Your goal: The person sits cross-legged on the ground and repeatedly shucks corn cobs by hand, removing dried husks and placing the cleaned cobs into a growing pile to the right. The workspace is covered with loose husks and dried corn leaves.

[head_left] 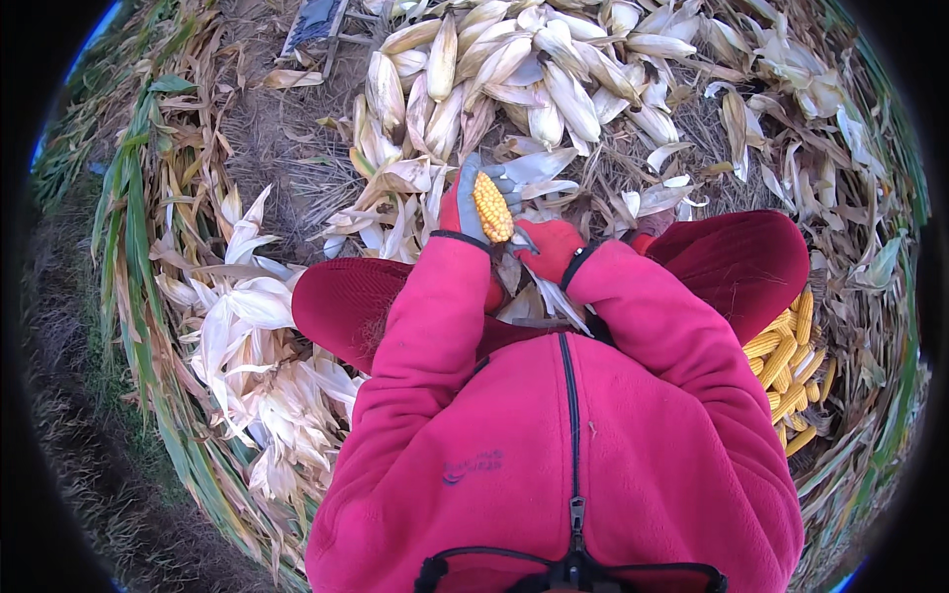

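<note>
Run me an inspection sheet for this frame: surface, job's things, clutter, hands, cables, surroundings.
Surface: bare ground strewn with dry straw and husk leaves.
Job's things: yellow corn cob, partly husked, held upright in front of the person; heap of unhusked ears ahead; pile of husked yellow cobs at the person's right.
Clutter: pale stripped husks heaped at the person's left.
Hands: left hand, in a red and grey glove, gripping the cob; right hand, in a red glove, at the husk below the cob.
Cables: nothing seen.
Surroundings: cut corn stalks along the left; dark flat object at top, unclear.
</note>
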### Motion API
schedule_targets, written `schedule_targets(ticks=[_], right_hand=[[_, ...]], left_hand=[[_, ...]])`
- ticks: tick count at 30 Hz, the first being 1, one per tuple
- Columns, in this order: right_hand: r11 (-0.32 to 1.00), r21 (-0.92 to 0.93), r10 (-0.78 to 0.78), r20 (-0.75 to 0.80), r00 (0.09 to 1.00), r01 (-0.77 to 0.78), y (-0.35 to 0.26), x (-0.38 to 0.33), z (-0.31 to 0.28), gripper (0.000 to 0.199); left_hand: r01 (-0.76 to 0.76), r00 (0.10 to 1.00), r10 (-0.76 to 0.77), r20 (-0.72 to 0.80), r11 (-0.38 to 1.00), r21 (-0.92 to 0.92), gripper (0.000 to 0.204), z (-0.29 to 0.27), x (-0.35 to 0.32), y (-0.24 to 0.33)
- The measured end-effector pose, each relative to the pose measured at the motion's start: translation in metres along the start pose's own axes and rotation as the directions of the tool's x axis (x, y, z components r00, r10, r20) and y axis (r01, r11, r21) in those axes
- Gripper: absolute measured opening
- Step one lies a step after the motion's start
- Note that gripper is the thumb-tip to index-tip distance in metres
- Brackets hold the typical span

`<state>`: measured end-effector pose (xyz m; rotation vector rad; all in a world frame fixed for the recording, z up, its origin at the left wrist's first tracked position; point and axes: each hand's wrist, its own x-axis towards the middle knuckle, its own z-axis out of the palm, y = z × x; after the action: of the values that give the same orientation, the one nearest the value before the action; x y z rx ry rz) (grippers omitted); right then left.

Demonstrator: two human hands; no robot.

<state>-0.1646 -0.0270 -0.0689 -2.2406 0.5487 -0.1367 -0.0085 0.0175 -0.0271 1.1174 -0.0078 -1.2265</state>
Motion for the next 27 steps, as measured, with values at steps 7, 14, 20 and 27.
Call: schedule_targets(ticks=[7, 14, 20, 27], right_hand=[[0.981, 0.073, 0.190, -0.140, 0.972, -0.181, 0.001, 0.007, -0.025, 0.054], [0.539, 0.840, 0.212, -0.073, 0.975, -0.055, 0.003, 0.025, -0.018, 0.086], [0.244, 0.944, 0.214, 0.174, 0.961, -0.225, -0.009, 0.017, -0.036, 0.058], [-0.459, 0.847, 0.097, -0.252, 0.963, 0.268, -0.019, -0.021, -0.160, 0.059]], left_hand=[[-0.117, 0.970, 0.178, 0.165, 0.938, -0.326, 0.054, -0.010, 0.001, 0.029], [-0.357, 0.916, 0.382, -0.119, 0.915, 0.185, 0.059, -0.006, 0.002, 0.012], [-0.292, 0.955, 0.245, 0.167, 0.881, 0.373, 0.061, -0.005, 0.010, -0.032], [-0.185, 0.979, 0.200, -0.044, 0.955, 0.232, 0.081, -0.013, 0.012, -0.013]])
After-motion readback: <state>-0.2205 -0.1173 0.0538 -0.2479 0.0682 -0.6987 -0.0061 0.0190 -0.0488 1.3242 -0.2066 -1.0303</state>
